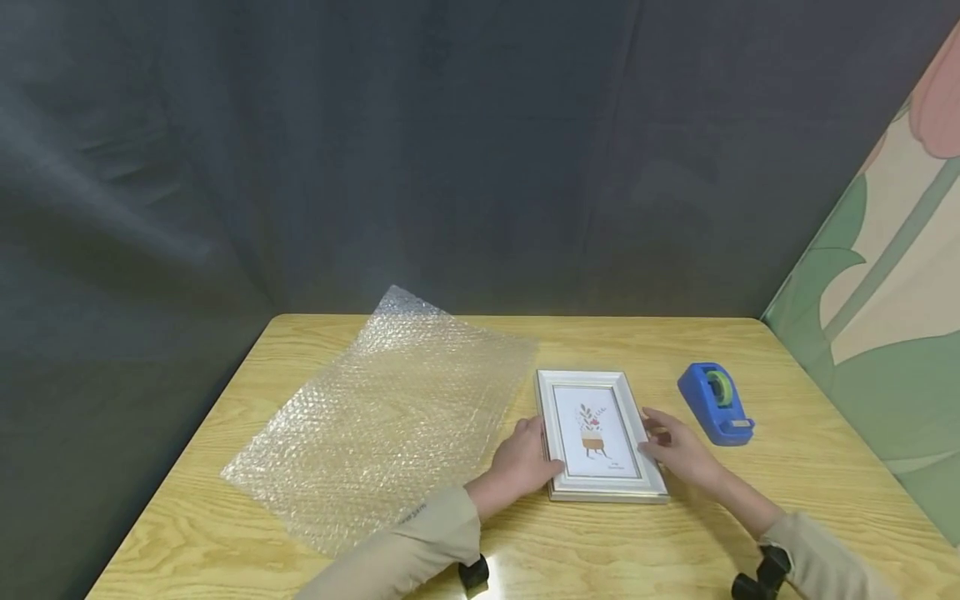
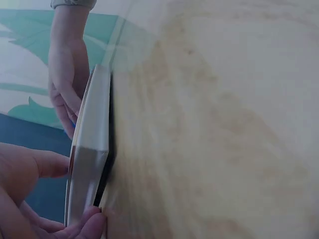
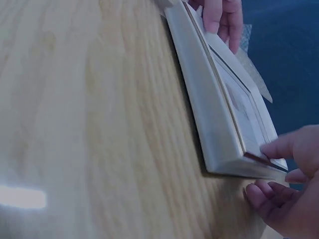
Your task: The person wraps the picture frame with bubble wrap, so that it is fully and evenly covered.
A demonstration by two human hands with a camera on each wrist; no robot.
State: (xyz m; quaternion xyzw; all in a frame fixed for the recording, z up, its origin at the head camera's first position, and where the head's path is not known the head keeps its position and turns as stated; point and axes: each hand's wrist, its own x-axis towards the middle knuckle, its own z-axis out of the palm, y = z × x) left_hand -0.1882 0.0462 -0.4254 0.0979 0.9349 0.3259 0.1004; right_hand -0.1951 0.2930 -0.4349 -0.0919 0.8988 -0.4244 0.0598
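Plainly, left fingers [image 2: 50,164] grip one side of the picture frame [image 1: 609,437], which sits between them and the right fingers [image 3: 261,196], underside hidden. Right thumb [image 3: 286,146] touches the rim; whether the other fingertips bear on it, cannot tell. Bubble wrap [image 1: 397,417] left of the left fingers, right edge faint against the counter [image 1: 630,546].

One wide view, two close
Head looks down across the bench [image 1: 585,546]; wrist views share the picture frame [image 1: 604,440].
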